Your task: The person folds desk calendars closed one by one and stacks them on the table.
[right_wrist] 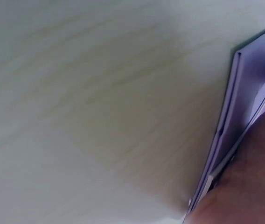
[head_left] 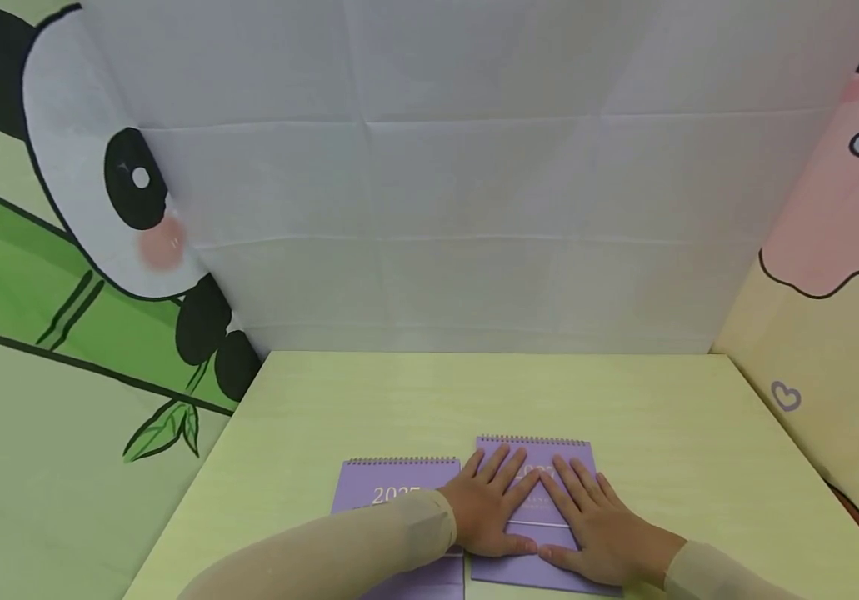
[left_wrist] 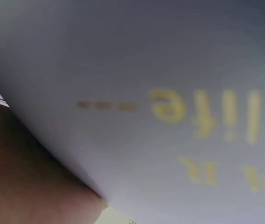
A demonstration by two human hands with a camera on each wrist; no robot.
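Observation:
Two purple spiral-bound desk calendars lie side by side on the pale yellow table. Both of my hands rest on the right calendar (head_left: 537, 567), fingers spread and straight. My left hand (head_left: 485, 508) covers its left part, and my right hand (head_left: 601, 525) its right part, with the thumbs almost meeting. Under my left sleeve, the left calendar (head_left: 362, 483) is partly hidden; its cover shows "2025". Blurred gold lettering on a pale purple surface (left_wrist: 123, 140) fills the left wrist view. In the right wrist view, the right calendar's layered edge (right_wrist: 226, 107) shows beside my hand.
The wooden-grained table (head_left: 399, 400) reaches back to a white cloth wall (head_left: 474, 208). A panda-print wall (head_left: 99, 208) stands on the left, and a pink and cream printed wall (head_left: 811, 333) on the right.

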